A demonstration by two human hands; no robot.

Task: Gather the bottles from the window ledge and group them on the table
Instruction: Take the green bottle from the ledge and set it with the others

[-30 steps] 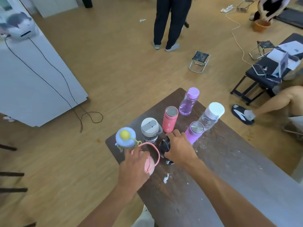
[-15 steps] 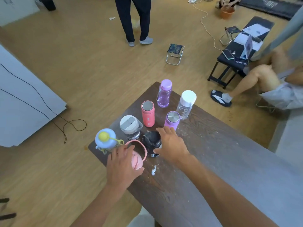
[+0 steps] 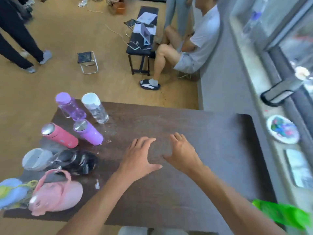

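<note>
Several bottles stand grouped at the left end of the dark table [image 3: 194, 126]: a clear purple bottle [image 3: 71, 106], a clear white-capped bottle [image 3: 95, 108], a red flask [image 3: 60, 135], a purple flask [image 3: 89, 132], a grey-lidded cup [image 3: 36, 159], a black bottle [image 3: 76, 161], a pink handled bottle [image 3: 57, 195] and a blue one [image 3: 11, 192]. My left hand [image 3: 139, 156] and my right hand [image 3: 183, 150] hover over the table's middle, fingers spread, holding nothing. On the window ledge [image 3: 250, 68] at far top right stands a blurred clear bottle [image 3: 254, 17].
A paint-smeared plate [image 3: 282, 129] and a flat tablet-like object [image 3: 299, 167] lie on the ledge. A green thing [image 3: 284, 214] sits at the lower right. A person sits by a black bench [image 3: 142, 46]; another stands top left near a folding stool [image 3: 87, 62].
Both hands have let go of the pink and black bottles and moved right to the table's middle. The view has swung right, bringing the window ledge into sight.
</note>
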